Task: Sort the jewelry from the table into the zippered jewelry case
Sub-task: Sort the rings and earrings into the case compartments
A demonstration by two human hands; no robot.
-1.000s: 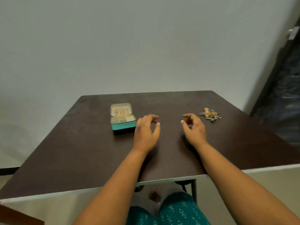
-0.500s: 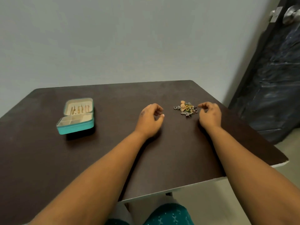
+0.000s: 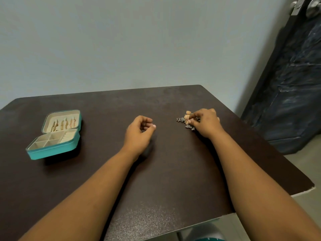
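Golden jewelry (image 3: 188, 117) under right hand (image 3: 206, 123), fingertips pinching.

A plain room in a home, by the look of it — a bare pale wall (image 3: 139, 40) behind a dark brown tabletop (image 3: 165, 171) and a dark door (image 3: 295, 84) with a round metal knob (image 3: 314, 5) at the right. A small teal jewelry case (image 3: 53, 134) lies open on the tabletop — a personal, domestic item.
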